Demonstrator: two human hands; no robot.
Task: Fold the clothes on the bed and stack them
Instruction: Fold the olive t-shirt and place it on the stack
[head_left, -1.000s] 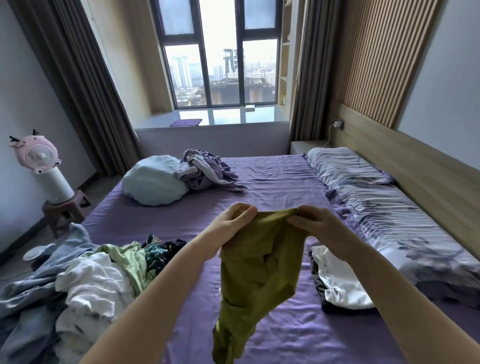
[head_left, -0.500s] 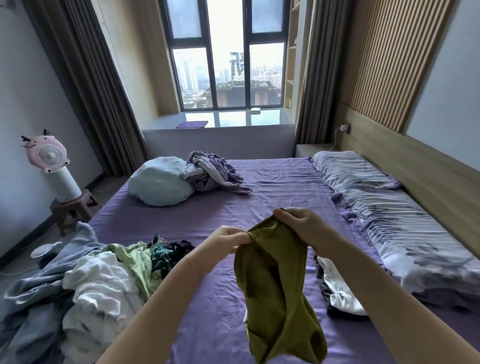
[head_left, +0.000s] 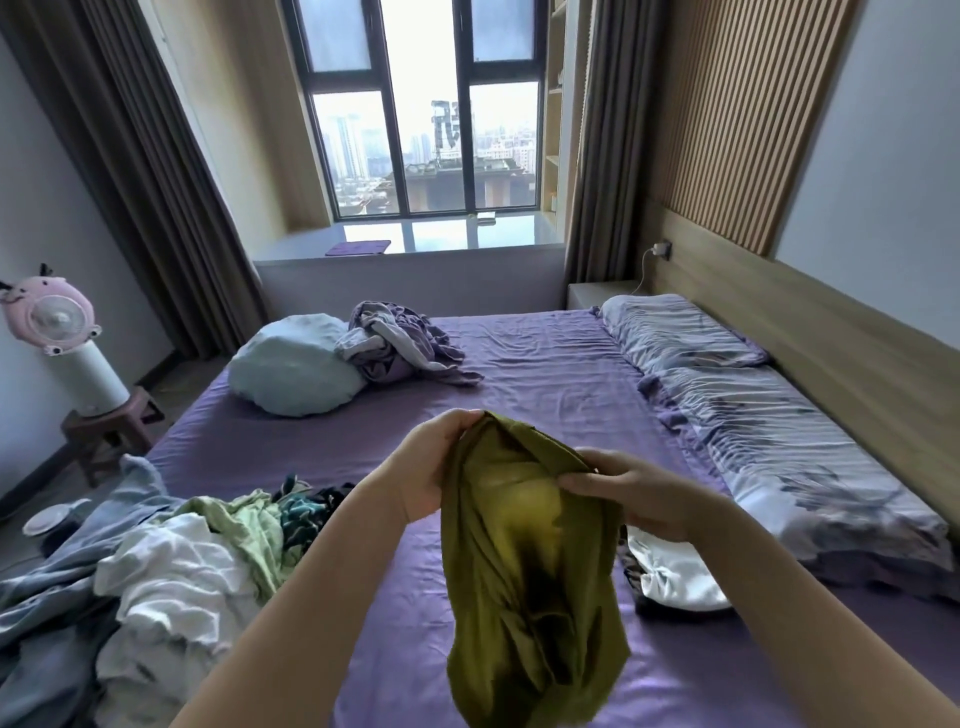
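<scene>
Both hands up over mid-bed, close together. Left hand (head_left: 434, 462) gripping top edge of olive garment (head_left: 524, 582), right hand (head_left: 639, 493) pinching same edge just beside it. Garment bunched, hanging free above purple sheet (head_left: 545, 374), not spread yet.

Unfolded pile (head_left: 171, 561) at near-left edge of bed; small folded stack (head_left: 675, 571) toward near-right, beside the pillows (head_left: 753, 415).

Risks, judged from here:
- fabric twisted/doubled, so prob. no clean seam found, crooked fold
- grips too close, so cloth won't open flat w/o re-gripping; slip likely during regrip
- hanging hem could drag on sheet, wrinkle
- stack looks soft and uneven, so could topple when garment added
</scene>
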